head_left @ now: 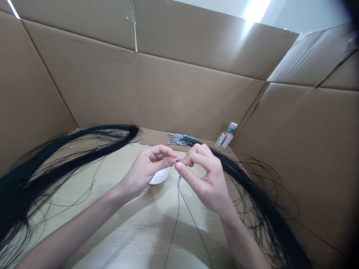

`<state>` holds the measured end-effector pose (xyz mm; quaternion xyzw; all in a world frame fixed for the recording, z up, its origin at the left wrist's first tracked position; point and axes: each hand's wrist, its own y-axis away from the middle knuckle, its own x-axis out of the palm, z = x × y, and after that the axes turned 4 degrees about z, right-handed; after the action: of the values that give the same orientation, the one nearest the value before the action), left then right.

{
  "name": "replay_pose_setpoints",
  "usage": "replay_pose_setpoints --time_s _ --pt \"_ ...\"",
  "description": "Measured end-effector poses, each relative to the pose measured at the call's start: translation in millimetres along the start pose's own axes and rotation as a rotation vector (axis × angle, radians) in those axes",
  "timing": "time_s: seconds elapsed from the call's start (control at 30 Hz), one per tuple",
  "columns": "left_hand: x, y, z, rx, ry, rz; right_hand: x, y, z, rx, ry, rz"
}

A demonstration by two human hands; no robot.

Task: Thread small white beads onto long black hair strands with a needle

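My left hand [150, 164] and my right hand [206, 170] meet fingertip to fingertip at the middle of the view. Between my left thumb and forefinger is a tiny light-coloured bead [176, 159], too small to make out well. My right thumb and forefinger are pinched on a thin dark cord, its gripped part hidden by the fingers. Just below them hangs a short row of pale beads [178, 182], from which two dark cord strands [177, 209] run down toward me. Partly behind my left hand stands a white bowl [161, 177].
Long bundles of dark cord [98, 151] lie at the left. Another dark bundle [252, 186] runs along the right, its far end carrying many silvery beaded strands [182, 139]. A clear bottle [224, 138] leans in the far right corner. Cardboard walls [196, 93] surround the pale work surface [126, 235].
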<state>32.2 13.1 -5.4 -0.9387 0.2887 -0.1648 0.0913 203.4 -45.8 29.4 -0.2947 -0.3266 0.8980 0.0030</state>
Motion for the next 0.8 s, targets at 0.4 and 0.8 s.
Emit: replay_pose_setpoints --time_s 0.4,0.8 --pt "-1.9 2 -11 -0.014 -0.024 -0.028 -4 0 -2 -0.022 0.023 0.058" --pt "-5.5 1 -19 0.021 -0.134 0.021 -2 -2 -7 -0.007 -0.015 0.089"
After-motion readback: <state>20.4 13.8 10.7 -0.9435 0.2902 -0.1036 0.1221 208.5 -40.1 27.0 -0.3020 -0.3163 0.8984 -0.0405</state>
